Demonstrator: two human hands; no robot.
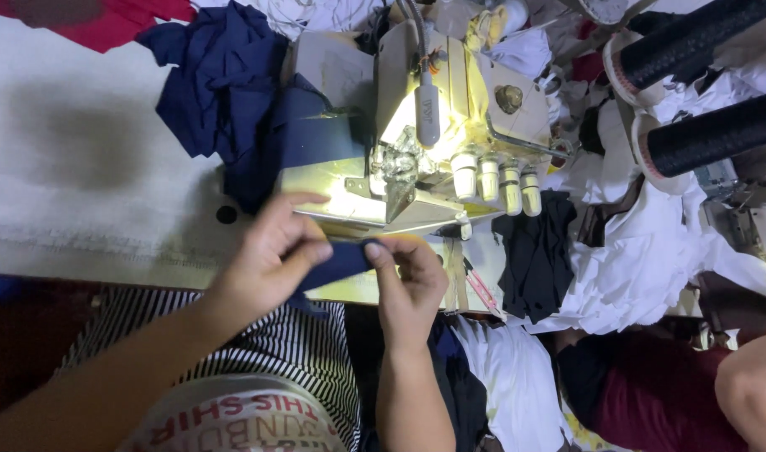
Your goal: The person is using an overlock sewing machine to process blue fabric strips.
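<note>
Both hands hold one small strip of navy fabric (337, 264) between them, just in front of the sewing machine (437, 125). The left hand (266, 259) pinches the strip's left end, thumb over fingers, closed on the cloth. The right hand (408, 280) grips the other end with thumb and forefinger, also closed on it. The strip sits stretched between the two, raised just above the near edge of the desk (90, 167), below the machine's lit plate (349, 197).

Judging from this, the step in hand is aligning or folding the piece before it meets the needle area. The next move would call for keeping the edges matched and flat while bringing the strip up onto the bright plate, with fingertips kept clear of the foot.

A heap of navy cloth (232, 92) lies on the desk to the left of the machine, touching it. White fabric (650, 251) and a black piece (537, 251) are piled to the right. Two dark thread cones (709, 84) lie at the upper right. No bin, tray or box shows; the cloth lies loose in heaps, so there are no containers to report on
</note>
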